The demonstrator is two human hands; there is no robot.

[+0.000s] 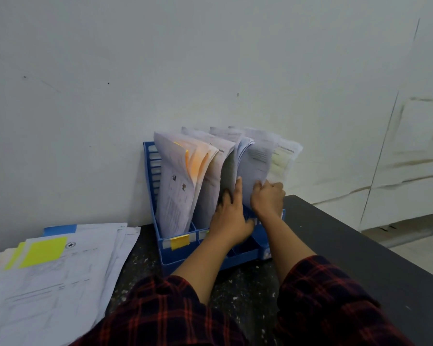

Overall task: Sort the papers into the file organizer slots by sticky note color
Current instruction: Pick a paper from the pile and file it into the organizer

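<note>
At the blue organizer [175, 255], left hand [229, 218] presses papers [225, 176] aside with straight fingers; right hand [268, 198] pinches a sheet [254, 168].

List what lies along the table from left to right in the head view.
Loose paper pile with a yellow sticky note → blue file organizer → left hand pushing the filed papers aside → right hand gripping a sheet.
</note>
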